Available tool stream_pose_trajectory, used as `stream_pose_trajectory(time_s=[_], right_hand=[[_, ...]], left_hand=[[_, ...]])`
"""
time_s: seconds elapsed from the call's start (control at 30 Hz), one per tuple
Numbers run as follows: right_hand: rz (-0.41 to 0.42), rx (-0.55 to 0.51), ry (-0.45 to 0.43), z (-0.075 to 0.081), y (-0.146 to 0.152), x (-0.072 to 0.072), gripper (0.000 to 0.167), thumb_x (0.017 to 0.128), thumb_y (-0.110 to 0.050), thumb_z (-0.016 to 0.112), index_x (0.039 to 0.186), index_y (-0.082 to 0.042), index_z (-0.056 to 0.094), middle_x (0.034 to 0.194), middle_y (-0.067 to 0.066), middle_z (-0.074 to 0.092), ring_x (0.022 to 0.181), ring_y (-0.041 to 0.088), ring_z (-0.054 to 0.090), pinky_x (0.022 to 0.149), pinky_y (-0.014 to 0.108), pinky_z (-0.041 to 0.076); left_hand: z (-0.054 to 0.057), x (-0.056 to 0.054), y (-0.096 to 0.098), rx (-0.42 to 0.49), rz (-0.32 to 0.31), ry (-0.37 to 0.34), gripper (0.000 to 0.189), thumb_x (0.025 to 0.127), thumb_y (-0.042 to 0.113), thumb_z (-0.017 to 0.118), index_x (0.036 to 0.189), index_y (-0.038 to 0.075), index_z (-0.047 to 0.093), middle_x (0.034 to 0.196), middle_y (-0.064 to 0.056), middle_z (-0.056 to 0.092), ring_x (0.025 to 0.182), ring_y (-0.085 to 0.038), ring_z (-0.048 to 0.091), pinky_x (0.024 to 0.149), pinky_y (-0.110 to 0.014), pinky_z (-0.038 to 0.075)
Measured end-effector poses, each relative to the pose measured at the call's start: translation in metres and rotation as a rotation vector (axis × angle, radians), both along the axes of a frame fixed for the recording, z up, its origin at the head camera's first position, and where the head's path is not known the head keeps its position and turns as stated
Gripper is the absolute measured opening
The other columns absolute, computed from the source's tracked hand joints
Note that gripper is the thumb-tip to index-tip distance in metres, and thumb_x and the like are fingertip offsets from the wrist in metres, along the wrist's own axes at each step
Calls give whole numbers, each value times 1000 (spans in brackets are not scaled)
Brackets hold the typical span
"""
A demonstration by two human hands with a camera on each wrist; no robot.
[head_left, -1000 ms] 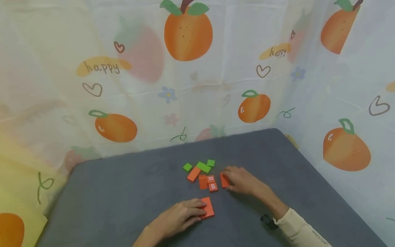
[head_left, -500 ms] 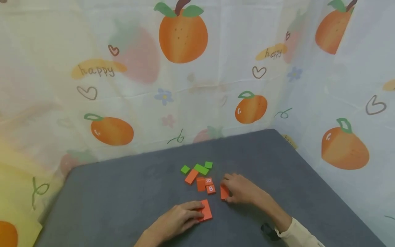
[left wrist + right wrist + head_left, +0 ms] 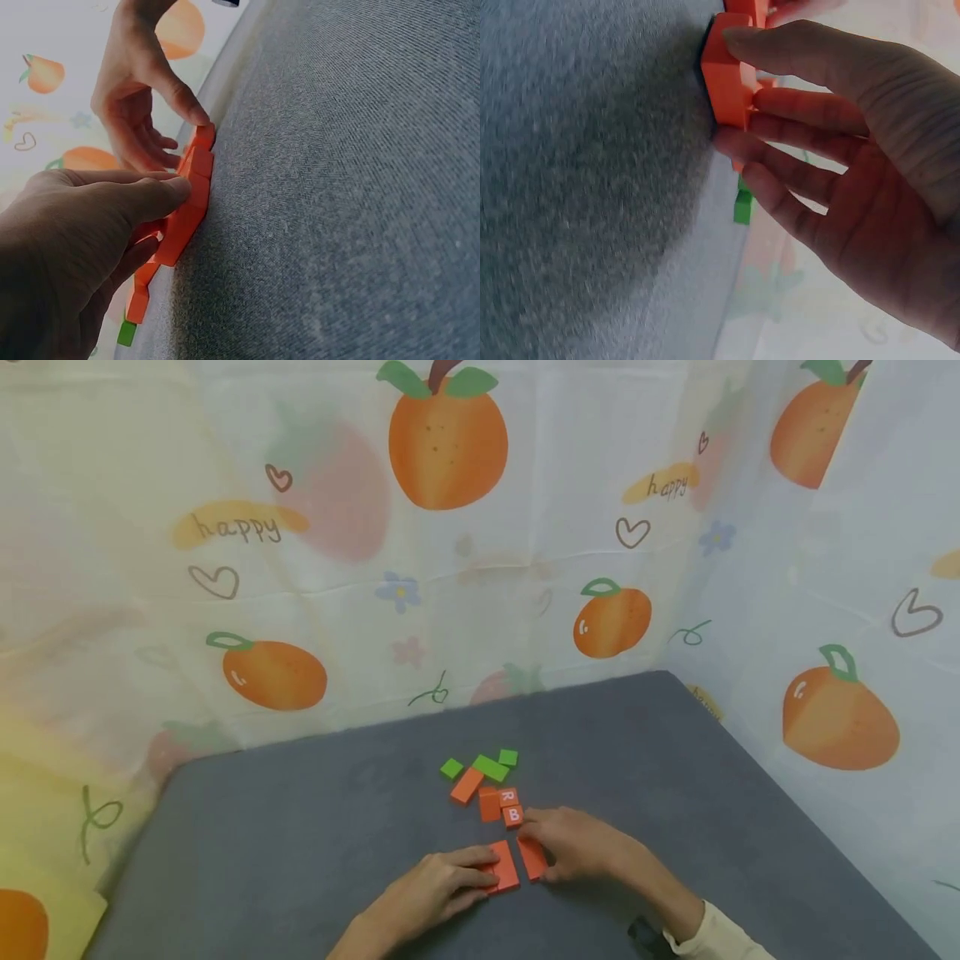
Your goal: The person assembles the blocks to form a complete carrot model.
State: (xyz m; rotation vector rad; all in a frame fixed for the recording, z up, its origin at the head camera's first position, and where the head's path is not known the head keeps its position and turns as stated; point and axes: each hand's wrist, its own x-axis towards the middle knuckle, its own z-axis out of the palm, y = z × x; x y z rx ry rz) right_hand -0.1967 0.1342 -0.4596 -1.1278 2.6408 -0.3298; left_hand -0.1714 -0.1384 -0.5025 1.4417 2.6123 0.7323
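Observation:
My left hand (image 3: 431, 887) holds a pair of flat orange blocks (image 3: 507, 865) lying side by side on the grey table, its fingers over their left part and its thumb at the near edge. Just to the right, my right hand (image 3: 585, 845) pinches another orange block (image 3: 532, 860) between thumb and fingers. A narrow gap separates that block from the pair in the head view. From the right wrist, the thumb presses one end of the held orange block (image 3: 729, 90). Behind the hands, two small orange blocks show white letters, R (image 3: 508, 797) and B (image 3: 513, 816).
Beside the lettered blocks lie an orange block (image 3: 489, 805) and a longer orange one (image 3: 467, 786). Farther back are green blocks (image 3: 491, 768). The grey table (image 3: 300, 827) meets a fruit-printed cloth (image 3: 525, 627) behind and at the right.
My right hand has slid its orange block toward me and leftward, from beside the lettered blocks to near the pair under my left hand. The left hand has stayed on its blocks.

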Motion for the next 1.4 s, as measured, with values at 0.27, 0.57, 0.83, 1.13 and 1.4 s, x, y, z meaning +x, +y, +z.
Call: stream_pose_trajectory(time_s=[0.27, 0.57, 0.83, 1.13, 1.4], right_hand=[[25, 15, 49, -4, -4, 1, 45, 84, -25, 87, 126, -17, 71, 123, -5, 67, 102, 7, 66, 87, 37, 56], [-23, -63, 27, -6, -1, 6, 61, 84, -29, 89, 139, -18, 63, 140, -1, 65, 131, 20, 61, 104, 53, 51], [-19, -88, 54, -12, -8, 8, 61, 84, -28, 89, 138, -17, 63, 138, -2, 66, 130, 16, 60, 103, 46, 50], [16, -71, 97, -16, -13, 9, 58, 85, -29, 87, 138, -21, 63, 137, -5, 67, 127, 16, 60, 101, 45, 51], [24, -65, 102, -16, -15, 5, 54, 86, -29, 87, 135, -24, 64, 131, -9, 67, 123, 13, 61, 102, 43, 49]], left_hand=[[-1, -2, 6, 15, -1, -6, 26, 101, 19, 70, 126, 18, 78, 141, -3, 69, 130, -21, 68, 98, -28, 62], [1, -3, 8, 11, -7, -29, 27, 101, 19, 70, 127, 17, 77, 142, -2, 69, 131, -21, 68, 100, -30, 61], [-3, -4, 8, 53, -32, 7, 26, 102, 20, 70, 126, 17, 78, 141, -2, 69, 129, -20, 69, 99, -29, 61], [-5, -4, 3, 51, -31, 10, 27, 102, 20, 70, 128, 16, 77, 141, -2, 70, 128, -21, 69, 97, -31, 62], [-6, -7, 1, 59, -48, 41, 27, 101, 20, 71, 127, 16, 77, 140, -2, 69, 128, -22, 70, 98, -31, 62]])
